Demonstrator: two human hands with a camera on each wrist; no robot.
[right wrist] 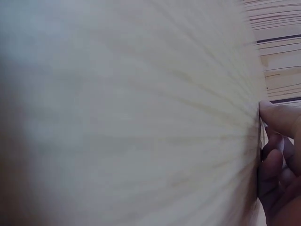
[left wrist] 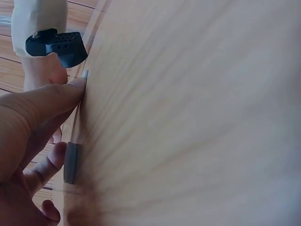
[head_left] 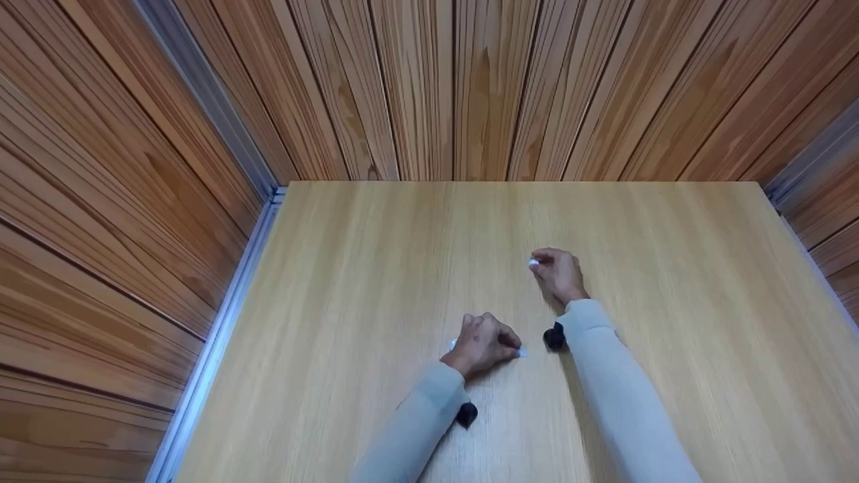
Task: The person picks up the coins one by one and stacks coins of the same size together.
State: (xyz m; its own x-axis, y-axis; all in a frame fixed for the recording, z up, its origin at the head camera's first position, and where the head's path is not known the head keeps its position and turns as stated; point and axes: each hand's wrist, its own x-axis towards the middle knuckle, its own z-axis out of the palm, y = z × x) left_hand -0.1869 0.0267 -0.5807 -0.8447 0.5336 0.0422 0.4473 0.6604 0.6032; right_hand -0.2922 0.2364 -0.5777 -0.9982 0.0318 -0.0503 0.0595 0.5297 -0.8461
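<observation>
My left hand (head_left: 480, 343) is low over the middle of the table, thumb and forefinger pinching a small flat white piece (head_left: 522, 352). Its pale edge (left wrist: 85, 74) shows past the thumb tip in the left wrist view. A thicker grey, disc-like piece (left wrist: 70, 162) lies on the table close to the other fingers of that hand. Farther forward and to the right, my right hand (head_left: 562, 276) pinches a small white piece (head_left: 533, 262) at its fingertips. In the right wrist view, the right fingers (right wrist: 280, 117) are at the tabletop, with their piece hidden.
The pale wooden tabletop (head_left: 349, 282) spreads around both hands. Wood-plank walls (head_left: 429, 87) stand behind it and at the sides, with a metal rail (head_left: 221, 322) along the left edge. A black wrist camera (head_left: 554, 337) sits at the right cuff.
</observation>
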